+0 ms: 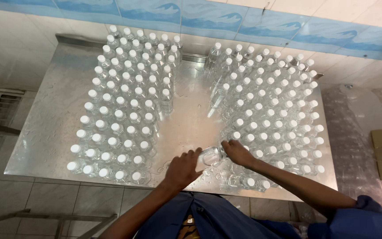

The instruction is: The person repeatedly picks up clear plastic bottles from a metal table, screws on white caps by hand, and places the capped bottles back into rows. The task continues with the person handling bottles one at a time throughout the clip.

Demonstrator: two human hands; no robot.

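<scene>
Tiled walls with a blue wave-pattern border stand behind a wet stainless steel table, seen from above. Two large blocks of upright clear plastic bottles with white caps fill it: the left block and the right block, parted by a bare wet lane down the middle. At the near end of that lane, one clear bottle lies tipped on its side, its long axis running roughly left to right. Both hands meet on it. The left hand, fingers curled, touches its left end from below and to the left. The right hand closes around its right end, against the right block's near corner. Both are equally near. The bottle's cap is hidden by the hands, and its transparent body is hard to trace. Blue sleeves are cut off at the bottom edge.
</scene>
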